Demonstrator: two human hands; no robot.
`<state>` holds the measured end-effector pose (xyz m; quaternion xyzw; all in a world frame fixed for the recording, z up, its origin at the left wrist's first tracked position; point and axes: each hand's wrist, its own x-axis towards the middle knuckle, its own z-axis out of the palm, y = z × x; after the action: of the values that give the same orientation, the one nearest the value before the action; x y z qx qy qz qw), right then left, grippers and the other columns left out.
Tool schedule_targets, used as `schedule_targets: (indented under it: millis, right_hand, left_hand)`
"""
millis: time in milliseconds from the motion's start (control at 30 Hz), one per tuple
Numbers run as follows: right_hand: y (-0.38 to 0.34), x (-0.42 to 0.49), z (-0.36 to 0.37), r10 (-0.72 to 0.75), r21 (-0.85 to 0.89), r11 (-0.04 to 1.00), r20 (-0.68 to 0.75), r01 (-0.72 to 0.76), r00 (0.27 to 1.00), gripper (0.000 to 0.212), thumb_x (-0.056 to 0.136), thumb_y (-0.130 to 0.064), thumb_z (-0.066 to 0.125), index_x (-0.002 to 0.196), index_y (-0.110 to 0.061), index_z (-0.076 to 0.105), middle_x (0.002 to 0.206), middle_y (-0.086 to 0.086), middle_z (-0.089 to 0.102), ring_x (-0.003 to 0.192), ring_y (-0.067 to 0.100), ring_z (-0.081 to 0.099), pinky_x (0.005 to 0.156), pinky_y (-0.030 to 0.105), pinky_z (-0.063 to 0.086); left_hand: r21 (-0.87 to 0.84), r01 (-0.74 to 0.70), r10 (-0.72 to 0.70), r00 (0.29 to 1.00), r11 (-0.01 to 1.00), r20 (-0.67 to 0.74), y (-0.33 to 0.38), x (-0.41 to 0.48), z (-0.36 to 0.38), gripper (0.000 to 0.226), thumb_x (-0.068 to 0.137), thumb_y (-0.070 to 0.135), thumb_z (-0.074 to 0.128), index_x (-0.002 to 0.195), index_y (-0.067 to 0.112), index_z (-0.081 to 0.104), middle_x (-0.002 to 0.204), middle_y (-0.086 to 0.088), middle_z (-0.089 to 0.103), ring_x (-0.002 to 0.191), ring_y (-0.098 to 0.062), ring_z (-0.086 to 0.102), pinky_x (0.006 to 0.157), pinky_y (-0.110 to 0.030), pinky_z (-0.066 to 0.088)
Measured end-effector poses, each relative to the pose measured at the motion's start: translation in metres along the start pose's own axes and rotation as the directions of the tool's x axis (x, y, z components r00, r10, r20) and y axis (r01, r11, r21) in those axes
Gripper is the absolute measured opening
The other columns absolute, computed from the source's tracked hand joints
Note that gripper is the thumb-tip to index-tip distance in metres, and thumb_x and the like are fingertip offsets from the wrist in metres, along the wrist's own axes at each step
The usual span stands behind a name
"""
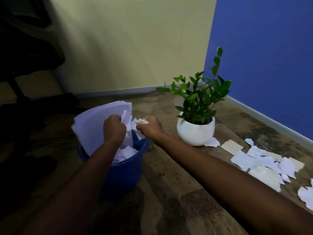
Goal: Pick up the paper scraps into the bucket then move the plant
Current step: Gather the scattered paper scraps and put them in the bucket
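Note:
A blue bucket stands on the floor at centre left, with white paper scraps inside it. Above its opening my left hand grips a stack of white sheets that fans out to the left. My right hand grips crumpled paper pieces close beside the left hand. A green plant in a round white pot sits to the right of the bucket. Several loose paper scraps lie on the floor at the right, one touching the pot's base.
A cream wall runs behind and a blue wall on the right, meeting in the corner behind the plant. A dark office chair stands at the far left. The floor is brown wood-pattern.

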<state>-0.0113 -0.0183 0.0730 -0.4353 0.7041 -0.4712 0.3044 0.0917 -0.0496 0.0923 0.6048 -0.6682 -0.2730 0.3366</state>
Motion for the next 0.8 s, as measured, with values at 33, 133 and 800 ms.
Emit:
schedule_targets:
  millis: [33,133,800]
  right_hand:
    - [-0.001,0.003,0.009,0.009,0.012,1.0,0.005,-0.01,1.0,0.032,0.085,-0.016,0.063,0.115,-0.006,0.06,0.115,0.015,0.065,0.094,0.024,0.061,0.076,0.031,0.05]
    - [-0.002,0.006,0.033,0.002,-0.05,0.999,0.059,0.001,0.998,0.028,0.086,-0.017,0.063,0.111,-0.005,0.061,0.115,0.017,0.064,0.09,0.024,0.06,0.073,0.031,0.047]
    - [0.15,-0.024,-0.138,0.08,-0.268,0.953,-0.231,-0.143,0.97,0.018,0.082,0.003,0.058,0.094,0.0,0.07,0.104,0.012,0.07,0.099,0.022,0.061,0.078,0.018,0.039]
  left_hand:
    - [0.017,0.0,0.0,1.0,1.0,-0.016,-0.008,-0.002,-0.004,0.029,0.097,0.011,0.049,0.119,-0.003,0.061,0.119,-0.022,0.063,0.112,-0.034,0.059,0.099,-0.039,0.045]
    - [0.121,0.012,-0.008,0.999,0.993,-0.032,-0.027,-0.003,-0.009,0.032,0.095,0.01,0.05,0.126,0.001,0.053,0.125,-0.021,0.059,0.116,-0.035,0.056,0.101,-0.042,0.044]
    - [0.202,-0.511,0.38,0.803,0.835,0.459,0.016,-0.072,0.148,0.054,0.091,0.007,0.049,0.142,0.009,0.034,0.147,-0.015,0.036,0.139,-0.03,0.033,0.113,-0.039,0.032]
